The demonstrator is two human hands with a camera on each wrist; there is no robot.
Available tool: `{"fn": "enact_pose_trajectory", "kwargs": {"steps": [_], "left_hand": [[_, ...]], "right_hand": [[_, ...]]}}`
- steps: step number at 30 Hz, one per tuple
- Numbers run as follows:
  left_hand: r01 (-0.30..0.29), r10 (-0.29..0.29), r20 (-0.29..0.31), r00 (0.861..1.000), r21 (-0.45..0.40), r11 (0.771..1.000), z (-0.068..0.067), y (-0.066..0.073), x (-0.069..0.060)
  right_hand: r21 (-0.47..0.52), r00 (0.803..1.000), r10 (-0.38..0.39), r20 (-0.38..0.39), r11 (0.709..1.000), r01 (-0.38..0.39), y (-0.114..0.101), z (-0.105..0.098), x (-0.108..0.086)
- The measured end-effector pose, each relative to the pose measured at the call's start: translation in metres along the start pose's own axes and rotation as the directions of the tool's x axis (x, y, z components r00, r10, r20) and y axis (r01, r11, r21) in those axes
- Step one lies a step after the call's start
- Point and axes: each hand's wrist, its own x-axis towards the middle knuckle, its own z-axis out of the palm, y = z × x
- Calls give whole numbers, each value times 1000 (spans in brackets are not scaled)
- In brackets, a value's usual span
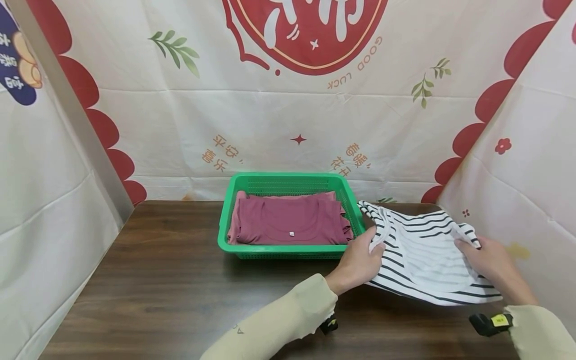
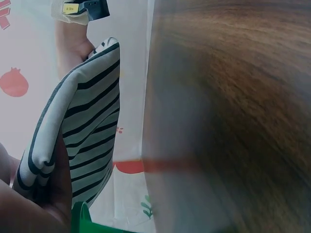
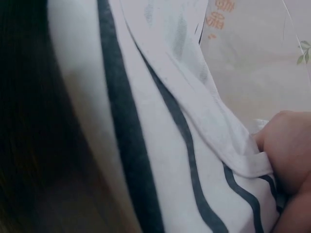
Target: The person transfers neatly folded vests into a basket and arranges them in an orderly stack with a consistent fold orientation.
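Observation:
A white shirt with black stripes (image 1: 432,250) is held up off the table between both hands, right of the green basket. My left hand (image 1: 362,257) grips its left side, close to the basket's front right corner. At the other side, my right hand (image 1: 488,257) pinches the fabric with the thumb on top. The left wrist view shows the striped cloth (image 2: 92,116) folded over and hanging from the left hand (image 2: 43,194). In the right wrist view the white neckline band and stripes (image 3: 146,116) fill the middle, with part of the right hand (image 3: 291,155) at the edge.
The green plastic basket (image 1: 283,248) stands at the back of the brown wooden table (image 1: 157,290). Folded maroon clothing (image 1: 288,220) lies inside it, over a pinker piece. Printed white cloth (image 1: 279,120) hangs behind and along both sides.

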Motion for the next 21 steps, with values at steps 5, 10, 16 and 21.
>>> {"fn": "enact_pose_trajectory", "kwargs": {"steps": [5,10,16,21], "left_hand": [[-3,3,-6,1000,-15,1000,-11,-1,0],[7,-7,-13,1000,-18,1000,-20,-3,0],[13,-13,-10,1000,-24,1000,-34,-8,-1],[15,-16,-15,1000,-25,1000,-46,-13,-2]], "right_hand": [[18,1000,9,0,1000,-9,-12,1,0],[15,1000,12,0,1000,-12,-22,2,0],[15,999,-14,-33,1000,14,-35,6,3],[23,997,-51,-63,998,52,-45,10,5]]}}
